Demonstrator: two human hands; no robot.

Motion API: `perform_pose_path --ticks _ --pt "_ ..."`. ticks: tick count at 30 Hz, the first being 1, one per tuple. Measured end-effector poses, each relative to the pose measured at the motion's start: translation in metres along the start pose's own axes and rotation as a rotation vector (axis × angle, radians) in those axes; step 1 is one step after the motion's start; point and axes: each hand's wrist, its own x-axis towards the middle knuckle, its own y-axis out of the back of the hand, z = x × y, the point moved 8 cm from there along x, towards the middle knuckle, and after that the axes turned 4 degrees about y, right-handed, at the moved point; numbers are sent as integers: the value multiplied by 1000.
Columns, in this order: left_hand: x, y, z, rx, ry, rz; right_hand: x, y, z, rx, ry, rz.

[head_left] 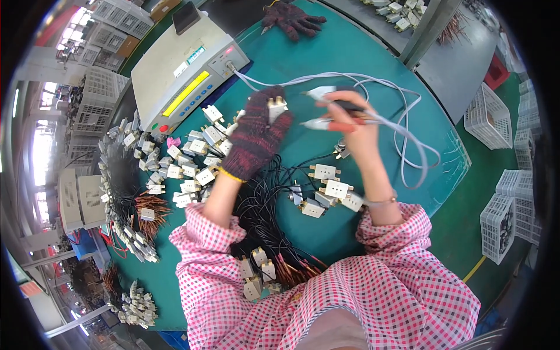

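My left hand (256,133), in a dark red-and-black knit glove, is closed round a white plug (276,109) whose metal pins point up and away from me. My right hand (360,131) is bare and grips two test probes side by side. The white-tipped black probe (322,92) lies above the red probe (318,124). Both tips point left toward the plug and stand apart from it. Grey leads run from the probes to a bench tester (186,70) with a yellow display at the back left. Black cords (262,204) run below my left hand.
White plugs (198,146) are heaped left of my left hand, and several more (335,188) lie near my right forearm. Another knit glove (291,20) rests at the table's far side. Looped leads (402,134) cross the green table (373,52). White crates (489,119) stand at the right.
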Motion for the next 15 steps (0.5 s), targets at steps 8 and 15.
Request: perform_pose_path --ticks 8,15 --pt "0 -17 49 647 -250 -29 -18 87 7 -44 -30 435" --pt "-9 -108 58 281 51 -522 -16 82 -4 -11 78 367"
